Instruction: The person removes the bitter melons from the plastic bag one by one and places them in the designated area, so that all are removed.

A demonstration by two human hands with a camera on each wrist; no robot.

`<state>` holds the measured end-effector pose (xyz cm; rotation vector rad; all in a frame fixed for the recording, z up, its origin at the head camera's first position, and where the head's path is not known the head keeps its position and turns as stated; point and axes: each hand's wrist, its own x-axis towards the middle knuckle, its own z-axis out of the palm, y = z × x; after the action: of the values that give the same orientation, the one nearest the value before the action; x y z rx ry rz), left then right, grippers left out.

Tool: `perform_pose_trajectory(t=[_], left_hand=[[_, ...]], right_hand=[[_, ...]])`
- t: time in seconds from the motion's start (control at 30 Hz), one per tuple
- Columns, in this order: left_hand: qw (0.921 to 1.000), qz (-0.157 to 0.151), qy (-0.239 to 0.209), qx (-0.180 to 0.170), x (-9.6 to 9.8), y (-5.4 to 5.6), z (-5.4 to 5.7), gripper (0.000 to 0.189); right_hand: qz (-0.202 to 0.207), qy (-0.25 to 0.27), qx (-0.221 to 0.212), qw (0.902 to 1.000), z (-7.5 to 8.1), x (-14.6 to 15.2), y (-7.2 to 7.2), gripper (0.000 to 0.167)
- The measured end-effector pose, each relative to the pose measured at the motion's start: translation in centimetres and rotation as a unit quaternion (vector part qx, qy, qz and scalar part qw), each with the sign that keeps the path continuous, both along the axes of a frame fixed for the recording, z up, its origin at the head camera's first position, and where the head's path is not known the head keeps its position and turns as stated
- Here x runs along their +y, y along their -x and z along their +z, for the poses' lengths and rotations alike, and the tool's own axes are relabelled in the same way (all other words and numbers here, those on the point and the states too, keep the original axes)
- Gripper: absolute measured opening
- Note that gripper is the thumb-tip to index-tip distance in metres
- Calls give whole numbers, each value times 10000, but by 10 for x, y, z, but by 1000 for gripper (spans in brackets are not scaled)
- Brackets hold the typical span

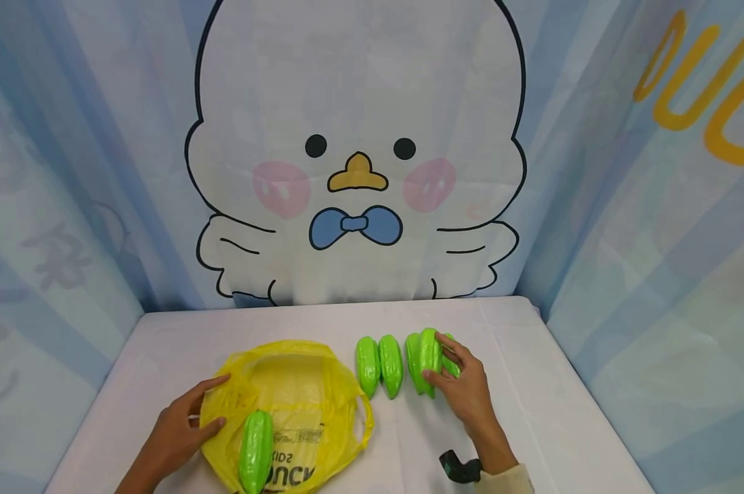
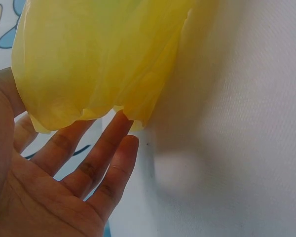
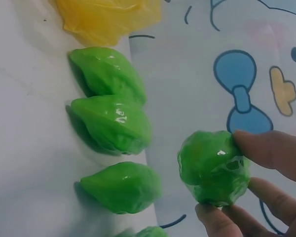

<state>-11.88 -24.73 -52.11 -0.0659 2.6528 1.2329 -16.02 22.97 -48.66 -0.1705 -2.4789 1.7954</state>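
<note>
My right hand [image 1: 467,387] pinches a glossy, ridged green toy fruit [image 3: 213,168] between thumb and fingers, above the table in the head view. Similar pointed green fruits [image 3: 119,123] lie side by side to its left, and another shows partly behind the fingers. At the left, a thin yellow plastic bag [image 1: 310,398] is spread with a handle loop on its right. My left hand [image 1: 177,429] touches the bag's left edge, its fingers spread and loosely extended in the left wrist view. One more green fruit [image 1: 256,453] lies against the bag's near left part.
A white-covered table [image 1: 570,425] holds everything. Behind it hangs a light blue curtain [image 1: 359,82] with a cartoon duck print, and curtains flank both sides. A black device [image 1: 460,468] sits beside the right wrist.
</note>
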Motion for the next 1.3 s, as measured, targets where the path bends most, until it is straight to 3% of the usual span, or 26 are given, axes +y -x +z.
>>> perform_pose_trajectory(t=[0.6,1.3], left_hand=[[10000,26,61,-2,-1,-1,-1,73],[10000,31,63,-24,-1,0,-1,74]], right_hand=[[-148,21,-203,9997,4,32,9,79],[-191,-323,-295,9989,17,69,16,78]])
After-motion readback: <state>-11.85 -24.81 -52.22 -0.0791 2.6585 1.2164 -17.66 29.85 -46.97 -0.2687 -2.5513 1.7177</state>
